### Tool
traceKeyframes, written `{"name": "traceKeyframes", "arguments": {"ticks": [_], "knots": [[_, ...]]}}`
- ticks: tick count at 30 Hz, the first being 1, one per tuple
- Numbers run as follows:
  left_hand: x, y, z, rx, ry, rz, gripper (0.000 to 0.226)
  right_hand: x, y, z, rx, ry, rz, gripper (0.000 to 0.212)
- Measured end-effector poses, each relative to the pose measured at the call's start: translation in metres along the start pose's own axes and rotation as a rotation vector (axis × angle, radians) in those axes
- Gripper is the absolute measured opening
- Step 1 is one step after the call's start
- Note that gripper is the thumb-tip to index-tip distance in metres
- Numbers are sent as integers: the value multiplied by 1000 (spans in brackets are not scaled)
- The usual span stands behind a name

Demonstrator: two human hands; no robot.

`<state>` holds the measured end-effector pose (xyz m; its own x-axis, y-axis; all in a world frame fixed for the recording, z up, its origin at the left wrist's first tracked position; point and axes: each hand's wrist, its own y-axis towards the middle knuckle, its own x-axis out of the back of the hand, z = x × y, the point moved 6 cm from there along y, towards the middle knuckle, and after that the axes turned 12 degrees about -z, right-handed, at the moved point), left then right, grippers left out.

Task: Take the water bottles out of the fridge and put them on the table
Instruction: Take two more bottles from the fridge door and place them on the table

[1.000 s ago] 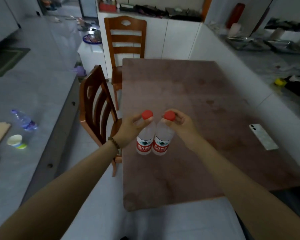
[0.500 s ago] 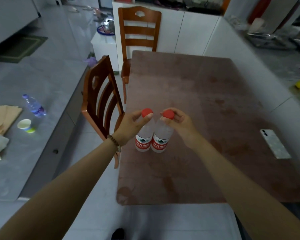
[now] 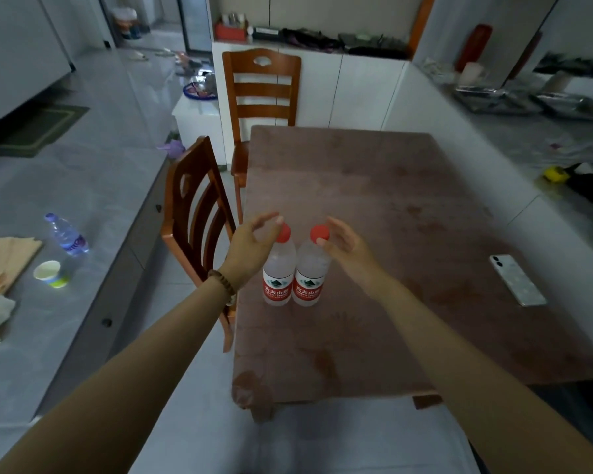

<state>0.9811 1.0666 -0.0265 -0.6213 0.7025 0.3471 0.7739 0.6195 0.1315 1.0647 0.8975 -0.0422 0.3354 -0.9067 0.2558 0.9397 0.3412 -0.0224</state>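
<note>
Two clear water bottles with red caps and red labels stand upright side by side near the left edge of the brown table: the left bottle and the right bottle. My left hand hovers just left of the left bottle's cap with fingers spread. My right hand sits just right of the right bottle's cap, fingers apart. Neither hand grips a bottle.
A white phone lies on the table's right side. Two wooden chairs stand at the table's left and far end. On the grey counter at left are a bottle with a purple cap, a paper cup and cloths.
Both hands held the bottle caps in the earlier frames; now the fingers have opened and drawn slightly away, leaving the bottles standing on the table.
</note>
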Motion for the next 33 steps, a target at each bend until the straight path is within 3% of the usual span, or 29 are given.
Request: {"name": "traceKeyframes", "arguments": {"ticks": [2,5,10,15,20,25,33], "knots": [[5,-3,-24,-98,23,-71,43,16,-14,6,-23,-18,-54,63],[-8,-14,-73,-285,3,-33,42,56,-41,13,-2,-80,-197,66],[-63,-49,-130,-454,-25,259,45,151,-137,38,0,-283,-467,67],[-100,-138,-176,-657,-113,555,49,205,-304,63,-96,-548,-842,75],[-82,-266,-221,-860,-161,834,62,188,-483,123,-155,-708,-1176,76],[-32,-423,-293,-1048,-394,1013,63,152,-646,199,-167,-998,-1458,76],[102,-652,-368,-1215,-830,1128,54,89,-882,270,-283,-1231,-1709,72]]}}
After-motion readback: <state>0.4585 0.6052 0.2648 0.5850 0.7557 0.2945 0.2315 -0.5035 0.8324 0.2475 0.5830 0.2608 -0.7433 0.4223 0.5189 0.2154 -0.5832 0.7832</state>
